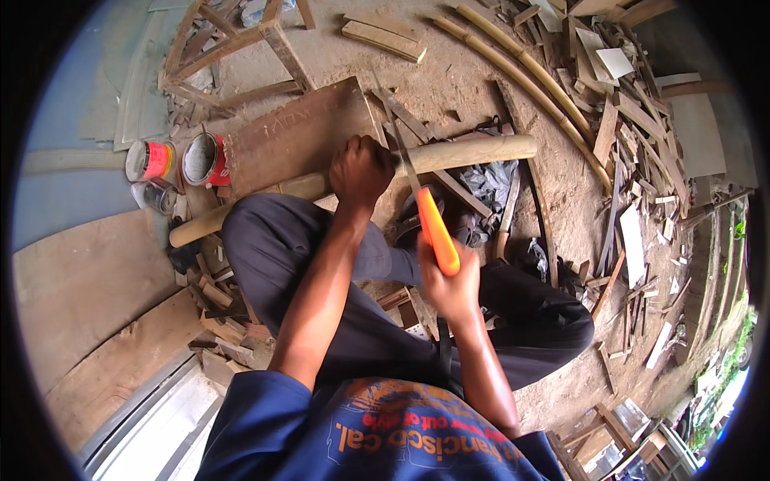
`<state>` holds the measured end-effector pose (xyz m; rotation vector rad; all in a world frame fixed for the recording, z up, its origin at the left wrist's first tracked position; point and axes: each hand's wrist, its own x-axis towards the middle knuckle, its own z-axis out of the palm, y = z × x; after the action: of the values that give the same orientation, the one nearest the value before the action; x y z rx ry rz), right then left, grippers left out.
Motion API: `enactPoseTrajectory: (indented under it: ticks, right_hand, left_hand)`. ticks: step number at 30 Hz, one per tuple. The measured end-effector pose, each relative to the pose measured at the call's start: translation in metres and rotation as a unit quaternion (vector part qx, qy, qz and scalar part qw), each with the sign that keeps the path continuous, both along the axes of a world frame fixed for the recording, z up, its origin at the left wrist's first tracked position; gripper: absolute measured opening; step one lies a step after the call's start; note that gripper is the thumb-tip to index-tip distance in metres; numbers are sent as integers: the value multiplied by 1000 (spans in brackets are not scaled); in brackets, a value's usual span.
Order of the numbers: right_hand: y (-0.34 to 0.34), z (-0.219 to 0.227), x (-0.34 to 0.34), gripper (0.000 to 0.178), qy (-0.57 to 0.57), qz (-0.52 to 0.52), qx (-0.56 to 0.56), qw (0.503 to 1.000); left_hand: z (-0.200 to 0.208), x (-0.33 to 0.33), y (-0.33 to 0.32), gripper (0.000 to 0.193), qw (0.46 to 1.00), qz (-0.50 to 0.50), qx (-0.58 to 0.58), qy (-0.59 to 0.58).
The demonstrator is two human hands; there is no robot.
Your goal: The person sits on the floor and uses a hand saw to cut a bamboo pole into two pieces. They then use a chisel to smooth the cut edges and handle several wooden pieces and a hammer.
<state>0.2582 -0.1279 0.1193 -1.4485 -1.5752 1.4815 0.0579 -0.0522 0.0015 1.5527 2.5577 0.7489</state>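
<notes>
A pale, round pole point(473, 152), of wood or bamboo, lies slantwise across in front of me, passing over a brown board point(297, 128) and by my left knee. My left hand point(362, 170) is closed on the pole near its middle, knuckles up. Wrapped round the orange handle of a handsaw point(434, 228), my right hand point(453, 280) is closed too. The saw's thin blade crosses the pole just right of my left fist and points away from me. Whether its teeth have cut into the pole cannot be made out.
Two red paint cans point(207, 159) stand at the left. A wooden frame point(241, 56) is behind the board. Long bamboo poles point(529, 76) and heaped wood scraps point(642, 152) lie at the right. Dark plastic bags point(491, 183) and a machete-like blade point(508, 212) lie beyond my right hand.
</notes>
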Motion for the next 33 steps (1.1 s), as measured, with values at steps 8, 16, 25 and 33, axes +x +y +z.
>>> enactPoseTrajectory:
  ticks: [8,16,25,33]
  right_hand:
    - [-44,48,35,8,-46,4,-4,999]
    - [30,7,-28,18,4,-19,1,1000]
    - [-51,-64,36,13,60,-53,209,975]
    - [-88,-40,70,11,45,-46,96,993]
  left_hand:
    - [1,-2,2,20,999,-6,32,33]
    - [-4,-10,9,22,999,6,19,47]
    - [16,-6,16,31,997,49,-54,-27]
    - [38,-9,22,37,992,66,-98,-34]
